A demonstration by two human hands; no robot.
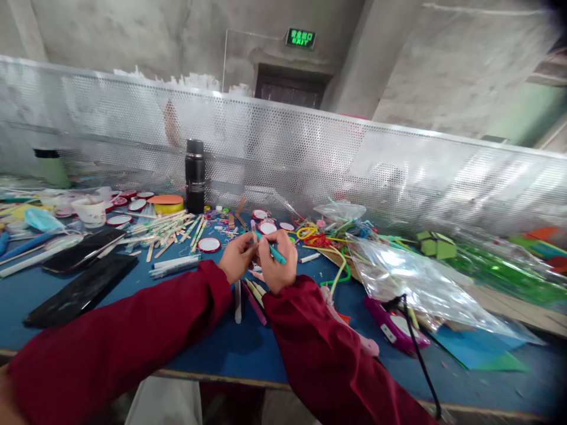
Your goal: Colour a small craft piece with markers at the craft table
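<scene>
Above the middle of the blue table, both hands are close together with their fingertips meeting. My right hand (279,260) is closed around a teal marker pen (277,255), which slants between thumb and fingers. My left hand (238,255) pinches a thin flat stick with a pale purple end (253,225); its lower part is hidden by the fingers. Below the hands lie a purple marker (254,304), some pale yellow pens (253,291) and a plain wooden craft stick (238,302).
Left are a craft stick pile (170,231), white markers (175,265), two black phone-like slabs (82,290), a paper cup (91,211) and a black bottle (195,177). Right are a clear plastic bag (407,283), a purple corded device (394,327) and pink scissor-like handles (367,345). A perforated metal screen (310,153) stands behind.
</scene>
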